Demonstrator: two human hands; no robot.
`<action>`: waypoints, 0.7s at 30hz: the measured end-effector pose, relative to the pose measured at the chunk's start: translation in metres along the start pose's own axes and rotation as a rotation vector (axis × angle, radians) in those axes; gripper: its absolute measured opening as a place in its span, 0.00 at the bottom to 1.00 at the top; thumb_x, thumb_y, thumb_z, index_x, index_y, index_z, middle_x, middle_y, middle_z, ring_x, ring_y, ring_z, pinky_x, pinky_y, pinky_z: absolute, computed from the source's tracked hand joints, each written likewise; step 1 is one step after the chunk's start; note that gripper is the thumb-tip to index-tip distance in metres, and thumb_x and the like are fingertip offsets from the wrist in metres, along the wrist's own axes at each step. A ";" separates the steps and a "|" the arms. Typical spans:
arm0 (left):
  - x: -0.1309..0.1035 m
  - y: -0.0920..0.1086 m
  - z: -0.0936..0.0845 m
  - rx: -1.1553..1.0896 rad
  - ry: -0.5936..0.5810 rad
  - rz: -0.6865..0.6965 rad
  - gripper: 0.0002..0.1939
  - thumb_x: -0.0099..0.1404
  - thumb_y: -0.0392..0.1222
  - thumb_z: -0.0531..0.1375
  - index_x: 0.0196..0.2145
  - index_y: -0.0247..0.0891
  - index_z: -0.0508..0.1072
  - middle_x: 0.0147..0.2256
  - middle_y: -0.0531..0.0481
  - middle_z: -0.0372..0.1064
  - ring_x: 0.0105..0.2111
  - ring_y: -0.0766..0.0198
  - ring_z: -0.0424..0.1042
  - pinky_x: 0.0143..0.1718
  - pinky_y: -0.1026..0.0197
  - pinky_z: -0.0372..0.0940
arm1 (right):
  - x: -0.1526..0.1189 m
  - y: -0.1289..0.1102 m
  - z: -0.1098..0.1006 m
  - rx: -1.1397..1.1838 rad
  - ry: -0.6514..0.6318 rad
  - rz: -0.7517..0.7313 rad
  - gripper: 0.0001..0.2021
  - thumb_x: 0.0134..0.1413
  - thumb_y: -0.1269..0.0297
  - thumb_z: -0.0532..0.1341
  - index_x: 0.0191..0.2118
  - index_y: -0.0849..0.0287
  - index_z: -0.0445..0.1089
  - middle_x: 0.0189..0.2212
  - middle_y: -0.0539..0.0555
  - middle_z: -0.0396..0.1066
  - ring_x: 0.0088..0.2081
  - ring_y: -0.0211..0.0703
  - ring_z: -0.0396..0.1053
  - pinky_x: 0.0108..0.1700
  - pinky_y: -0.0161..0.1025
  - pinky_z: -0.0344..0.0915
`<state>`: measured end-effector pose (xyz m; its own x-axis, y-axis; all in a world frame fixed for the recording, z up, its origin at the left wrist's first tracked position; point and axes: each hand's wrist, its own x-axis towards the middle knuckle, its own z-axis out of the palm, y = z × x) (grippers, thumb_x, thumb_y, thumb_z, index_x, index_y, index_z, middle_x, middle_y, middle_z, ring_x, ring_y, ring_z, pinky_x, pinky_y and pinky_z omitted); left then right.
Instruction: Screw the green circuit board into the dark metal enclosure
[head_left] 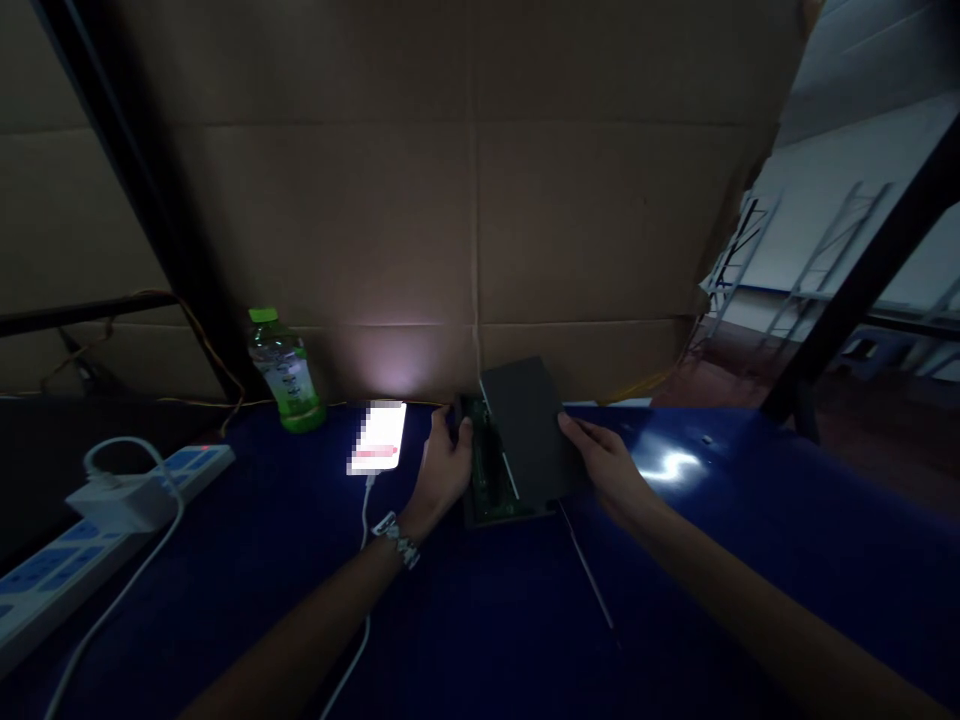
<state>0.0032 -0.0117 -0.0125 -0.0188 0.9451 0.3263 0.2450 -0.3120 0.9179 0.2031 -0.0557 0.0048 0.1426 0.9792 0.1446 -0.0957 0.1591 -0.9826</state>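
Head view, dim light: nearest on the left, a power strip (90, 530) lies on the blue table (750, 560), with a white adapter (120, 497) plugged in and a white cable (352, 650) running toward the phone (379, 436), which glows face up just left of the hands. A thin rod (589, 570) lies on the table near the right forearm. Between the hands sits a dark device (517, 440), its grey lid raised over a green circuit board (491, 475). The left hand (444, 468) grips the device's left edge, fingers curled; the right hand (606, 465) holds the lid's right edge. Farther left stands a green-capped bottle (285, 372) before a cardboard wall (450, 200).
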 end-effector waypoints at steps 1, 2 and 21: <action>-0.003 0.000 0.000 -0.012 0.014 0.000 0.24 0.69 0.47 0.51 0.59 0.34 0.56 0.49 0.37 0.69 0.48 0.53 0.71 0.47 0.52 0.65 | -0.001 0.003 0.000 0.018 -0.009 0.022 0.18 0.53 0.46 0.62 0.39 0.56 0.77 0.37 0.58 0.78 0.39 0.53 0.75 0.43 0.48 0.71; -0.006 0.000 -0.001 -0.024 0.025 -0.001 0.24 0.70 0.48 0.50 0.60 0.34 0.55 0.50 0.38 0.68 0.49 0.53 0.70 0.49 0.51 0.64 | -0.003 0.005 0.001 0.033 -0.011 0.029 0.18 0.52 0.47 0.63 0.39 0.55 0.78 0.38 0.57 0.78 0.40 0.53 0.75 0.44 0.48 0.71; -0.027 0.009 -0.004 -0.073 0.024 0.007 0.26 0.73 0.53 0.44 0.63 0.40 0.53 0.56 0.40 0.65 0.53 0.54 0.67 0.52 0.52 0.62 | -0.030 0.025 0.022 -0.031 -0.076 0.082 0.19 0.57 0.46 0.58 0.39 0.56 0.76 0.35 0.57 0.78 0.36 0.52 0.75 0.38 0.47 0.71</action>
<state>0.0022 -0.0400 -0.0123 -0.0406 0.9404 0.3376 0.1739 -0.3261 0.9292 0.1752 -0.0781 -0.0216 0.0603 0.9957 0.0707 -0.0731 0.0750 -0.9945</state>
